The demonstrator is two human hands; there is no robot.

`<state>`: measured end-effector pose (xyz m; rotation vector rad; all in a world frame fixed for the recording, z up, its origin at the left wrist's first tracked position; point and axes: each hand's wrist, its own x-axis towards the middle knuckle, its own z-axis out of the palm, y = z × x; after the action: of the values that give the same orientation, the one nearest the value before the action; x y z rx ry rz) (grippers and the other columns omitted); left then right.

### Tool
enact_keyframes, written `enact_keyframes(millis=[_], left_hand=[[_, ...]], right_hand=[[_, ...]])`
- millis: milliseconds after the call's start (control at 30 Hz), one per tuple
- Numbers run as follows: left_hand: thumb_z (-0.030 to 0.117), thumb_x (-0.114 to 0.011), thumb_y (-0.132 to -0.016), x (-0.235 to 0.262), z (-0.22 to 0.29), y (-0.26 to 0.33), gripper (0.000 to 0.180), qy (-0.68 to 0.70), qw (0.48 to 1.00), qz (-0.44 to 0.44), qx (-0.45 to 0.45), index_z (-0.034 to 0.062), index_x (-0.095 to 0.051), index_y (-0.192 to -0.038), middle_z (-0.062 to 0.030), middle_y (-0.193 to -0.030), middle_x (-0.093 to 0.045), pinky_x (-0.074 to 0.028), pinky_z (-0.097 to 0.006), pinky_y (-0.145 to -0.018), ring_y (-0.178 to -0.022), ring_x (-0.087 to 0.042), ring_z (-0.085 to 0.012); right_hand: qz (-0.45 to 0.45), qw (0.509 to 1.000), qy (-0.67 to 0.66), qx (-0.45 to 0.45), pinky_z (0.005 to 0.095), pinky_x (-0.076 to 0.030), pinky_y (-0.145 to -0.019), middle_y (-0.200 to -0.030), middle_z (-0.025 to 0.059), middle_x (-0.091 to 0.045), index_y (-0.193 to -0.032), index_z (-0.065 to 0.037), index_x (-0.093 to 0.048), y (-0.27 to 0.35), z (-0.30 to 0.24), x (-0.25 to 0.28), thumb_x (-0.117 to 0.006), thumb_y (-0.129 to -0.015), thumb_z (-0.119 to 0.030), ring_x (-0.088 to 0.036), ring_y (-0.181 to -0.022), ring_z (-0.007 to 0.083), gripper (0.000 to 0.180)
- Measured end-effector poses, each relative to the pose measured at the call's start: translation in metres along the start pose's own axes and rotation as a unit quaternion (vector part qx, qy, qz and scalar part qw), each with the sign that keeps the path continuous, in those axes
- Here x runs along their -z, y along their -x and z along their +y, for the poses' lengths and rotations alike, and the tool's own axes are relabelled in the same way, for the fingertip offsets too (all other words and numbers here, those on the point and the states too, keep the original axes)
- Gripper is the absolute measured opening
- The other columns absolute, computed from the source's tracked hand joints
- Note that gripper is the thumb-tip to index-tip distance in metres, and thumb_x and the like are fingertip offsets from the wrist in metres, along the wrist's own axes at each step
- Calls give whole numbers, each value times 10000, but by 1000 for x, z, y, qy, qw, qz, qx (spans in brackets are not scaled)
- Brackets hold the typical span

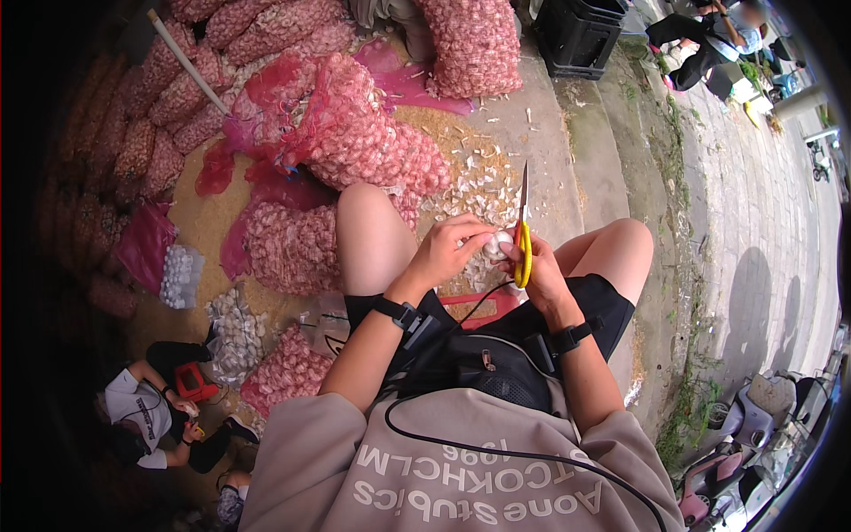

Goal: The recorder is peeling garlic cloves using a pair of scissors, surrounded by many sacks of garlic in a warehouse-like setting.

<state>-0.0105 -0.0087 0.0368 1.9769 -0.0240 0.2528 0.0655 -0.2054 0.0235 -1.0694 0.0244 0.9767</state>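
A white garlic bulb (498, 245) is held between my two hands, above the gap between my knees. My left hand (450, 250) is closed, its thumb and fingertips pinched against the bulb's left side. Scissors with yellow handles (525, 255) rest in my right hand (546, 277), the blades pointing up and away from me. The right thumb also presses on the bulb. Whether the left fingers grip a strip of skin is too small to tell. Loose garlic skins (479, 182) litter the ground beyond my hands.
Pink mesh sacks of garlic (363, 133) lie ahead and to the left. A black crate (578, 37) stands at the far right. A co-worker (146, 412) sits at the lower left near a red stool (195, 381). Parked scooters (762, 412) line the right edge.
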Motion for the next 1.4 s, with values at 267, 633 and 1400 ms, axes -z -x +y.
enact_keyframes(millis=[267, 633, 1400], left_hand=[[76, -695, -909, 3, 7, 2, 187, -40, 999, -23, -16, -27, -728, -1062, -167, -981, -716, -541, -353, -771, -893, -708, -302], [121, -731, -901, -1, 5, 0, 309, 78, 992, -36, 89, 40, -717, -1200, -91, -1173, -696, -557, -278, -774, -978, -684, -151], [78, -781, -836, 1, 2, 4, 180, 4, 999, -47, 7, 30, -662, -961, -73, -919, -630, -510, -320, -747, -853, -651, -198]], right_hand=[[11, 997, 61, 36, 278, -560, -758, -1050, 40, -677, -1170, -30, -605, -2, 6, 4, -728, -946, -121, -663, -887, 127, 271], [44, 995, -88, -2, 314, -608, -826, -1103, 93, -661, -1228, -2, -536, -1, 5, 3, -695, -962, -114, -709, -938, 219, 329], [27, 1000, 14, 3, 305, -603, -665, -961, 91, -647, -1148, -12, -526, -6, 8, 5, -739, -932, -112, -716, -760, 218, 319]])
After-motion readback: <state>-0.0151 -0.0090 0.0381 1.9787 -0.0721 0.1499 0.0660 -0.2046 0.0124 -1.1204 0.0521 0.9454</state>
